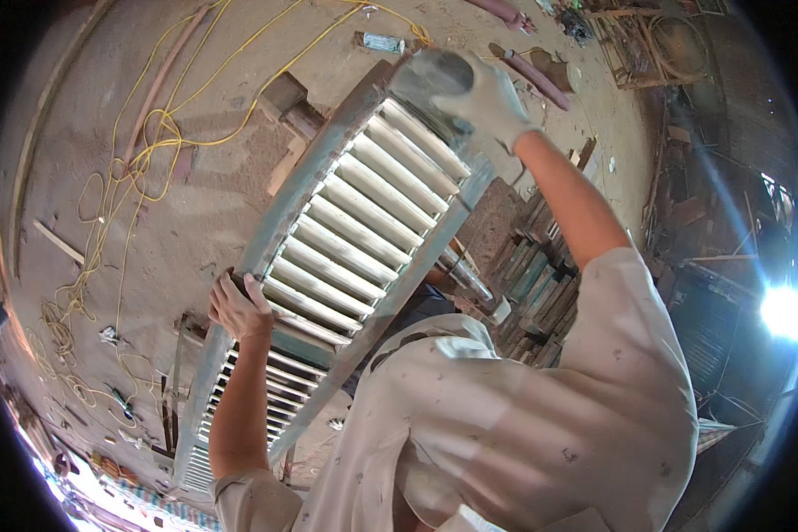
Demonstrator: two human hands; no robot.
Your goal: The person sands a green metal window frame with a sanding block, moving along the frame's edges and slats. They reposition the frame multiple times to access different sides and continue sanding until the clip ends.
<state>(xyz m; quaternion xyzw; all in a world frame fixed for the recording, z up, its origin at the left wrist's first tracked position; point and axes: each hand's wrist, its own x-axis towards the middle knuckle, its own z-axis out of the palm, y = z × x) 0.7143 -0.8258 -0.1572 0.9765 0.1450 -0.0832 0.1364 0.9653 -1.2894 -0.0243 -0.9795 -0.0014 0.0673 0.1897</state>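
A long louvered shutter [259, 239] slants across the middle, with a worn grey-green frame and pale slats. At its far end, my right hand [495, 105], in a whitish glove, is closed on a rounded grey tool [430, 75]. Motion blurs that tool, so its exact kind is unclear, and it lies against the frame's end. On the left side of the frame, about halfway down, my left hand [241, 306] grips the edge, its fingers curled beside a small dark patch. Below that hand, a second bank of slats [270, 390] runs toward the near end.
Yellow cable [164, 133] lies tangled over the dusty floor at left. A wooden block [288, 99] juts out beside the shutter's left edge. Stacked wood strips [536, 275] lie right of the shutter. A bright lamp [790, 315] glares at far right.
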